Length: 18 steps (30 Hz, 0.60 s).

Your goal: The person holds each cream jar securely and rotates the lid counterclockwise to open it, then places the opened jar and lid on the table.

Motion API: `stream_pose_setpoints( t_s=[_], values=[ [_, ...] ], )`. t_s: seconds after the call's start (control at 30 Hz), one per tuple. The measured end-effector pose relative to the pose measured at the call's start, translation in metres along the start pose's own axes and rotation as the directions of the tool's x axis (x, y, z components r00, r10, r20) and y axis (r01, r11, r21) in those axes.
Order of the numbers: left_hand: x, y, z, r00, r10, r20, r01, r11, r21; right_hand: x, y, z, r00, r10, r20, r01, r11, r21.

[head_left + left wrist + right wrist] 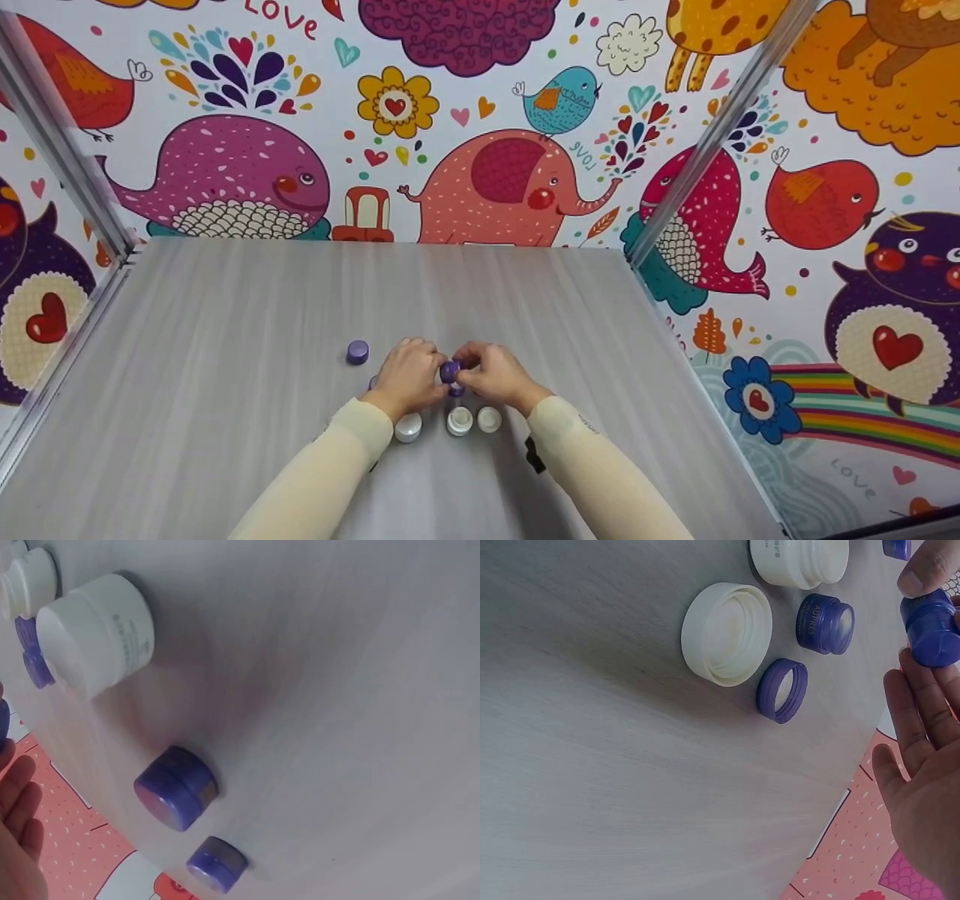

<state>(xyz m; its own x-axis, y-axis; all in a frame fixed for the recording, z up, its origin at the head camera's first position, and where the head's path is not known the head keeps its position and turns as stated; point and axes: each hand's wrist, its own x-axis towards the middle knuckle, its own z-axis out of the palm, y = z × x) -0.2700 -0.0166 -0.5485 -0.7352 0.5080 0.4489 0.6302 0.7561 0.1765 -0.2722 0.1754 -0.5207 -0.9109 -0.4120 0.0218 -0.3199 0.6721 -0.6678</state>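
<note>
A small purple jar [930, 626] is held up between both hands. My left hand [411, 375] grips it from the left, its thumb at the jar's end in the right wrist view. Thumb and fingertips of my right hand [495, 373] pinch it from the other side, while the other fingers spread loosely beneath. Below the hands stands an uncapped purple jar [825, 624] with whitish contents, its purple lid [782, 690] lying beside it. An uncapped white jar [460, 420] sits near the wrists, next to its upturned white lid [489, 418].
A capped white jar [94, 634] stands by the left wrist. Beyond it are a larger purple jar [176, 787], partly hidden behind the left hand in the head view, and a smaller purple jar [217, 864]. Patterned panels [480, 187] edge the grey table [225, 337].
</note>
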Motion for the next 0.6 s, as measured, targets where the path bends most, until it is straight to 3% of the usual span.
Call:
stream_pose_setpoints(
  t_s=[0.6],
  values=[
    [-0.0017,-0.0014,-0.0001,1.0,0.002,-0.019,-0.002,1.0,0.01,-0.0002,-0.0006,-0.0016,1.0,-0.007,0.003,0.007,1.0,0.015]
  ],
)
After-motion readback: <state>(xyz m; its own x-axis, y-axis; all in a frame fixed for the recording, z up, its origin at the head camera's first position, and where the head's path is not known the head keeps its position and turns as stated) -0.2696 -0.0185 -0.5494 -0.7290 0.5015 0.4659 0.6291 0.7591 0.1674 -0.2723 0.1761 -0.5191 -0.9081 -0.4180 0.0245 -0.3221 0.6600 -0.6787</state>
